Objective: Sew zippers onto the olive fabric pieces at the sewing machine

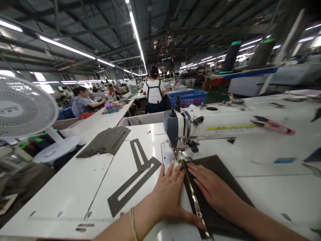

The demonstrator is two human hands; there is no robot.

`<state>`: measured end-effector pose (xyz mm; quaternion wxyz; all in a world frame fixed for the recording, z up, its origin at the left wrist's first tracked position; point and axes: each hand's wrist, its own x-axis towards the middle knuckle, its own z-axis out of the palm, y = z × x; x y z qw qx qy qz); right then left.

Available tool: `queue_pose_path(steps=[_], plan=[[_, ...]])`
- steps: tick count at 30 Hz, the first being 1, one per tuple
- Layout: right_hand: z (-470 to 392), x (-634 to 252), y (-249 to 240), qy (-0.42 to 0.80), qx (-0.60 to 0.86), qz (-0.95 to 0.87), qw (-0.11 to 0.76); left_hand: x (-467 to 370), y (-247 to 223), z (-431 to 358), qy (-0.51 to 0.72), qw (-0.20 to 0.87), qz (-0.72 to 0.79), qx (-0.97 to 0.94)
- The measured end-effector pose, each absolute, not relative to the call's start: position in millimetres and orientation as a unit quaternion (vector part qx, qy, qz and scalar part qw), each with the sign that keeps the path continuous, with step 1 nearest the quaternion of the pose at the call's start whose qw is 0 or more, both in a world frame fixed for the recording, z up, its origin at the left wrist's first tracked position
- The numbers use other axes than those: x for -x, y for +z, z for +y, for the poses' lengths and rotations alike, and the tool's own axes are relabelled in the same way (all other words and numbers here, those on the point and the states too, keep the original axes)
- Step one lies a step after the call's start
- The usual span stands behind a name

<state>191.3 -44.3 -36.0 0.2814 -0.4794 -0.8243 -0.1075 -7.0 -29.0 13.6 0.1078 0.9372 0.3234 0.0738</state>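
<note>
A dark olive fabric panel (223, 174) with a metal zipper (195, 201) along its left edge lies under the sewing machine head (178, 129). My left hand (170, 194) lies flat on the table just left of the zipper, fingers spread toward the needle. Flat on the fabric to the right of the zipper rests my right hand (213, 189), fingers pointing at the presser foot. Neither hand grips anything; both press down.
Two cut-out fabric frames (136, 177) lie on the white table to the left, with a stack of dark pieces (106, 140) beyond. A white fan (23, 110) stands far left. Pink scissors (274, 125) and a yellow ruler (230, 127) rest on the machine bed. Other workers sit at tables behind.
</note>
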Motion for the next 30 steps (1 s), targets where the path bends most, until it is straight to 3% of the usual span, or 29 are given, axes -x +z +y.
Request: queue_pose_path(steps=[4,12,19,23,26,30], plan=[[-48.3,-196.5,-45.5,-0.136,0.49,-0.824,0.249,14.9,19.6,-29.8,0.08,0.076,0.332,-0.937],[-44.7,-197.8,-50.9,-0.174,0.483,-0.826,0.232,94.2,28.4,-56.7,0.002,-0.095,0.519,-0.85],[-46.6,-195.0,-40.3,-0.155,0.492,-0.831,0.209,62.4,43.3,-74.0,0.033,0.086,0.442,-0.892],[-48.0,-193.9,-31.1,-0.133,0.504,-0.832,0.193,73.6,51.3,-61.7,0.036,0.087,0.375,-0.922],[-49.5,-194.1,-25.1,-0.108,0.503,-0.835,0.196,92.1,51.9,-64.9,-0.032,0.102,0.283,-0.953],[-51.9,-194.4,-23.3,-0.097,0.505,-0.83,0.215,102.7,53.8,-76.7,-0.06,0.083,0.27,-0.958]])
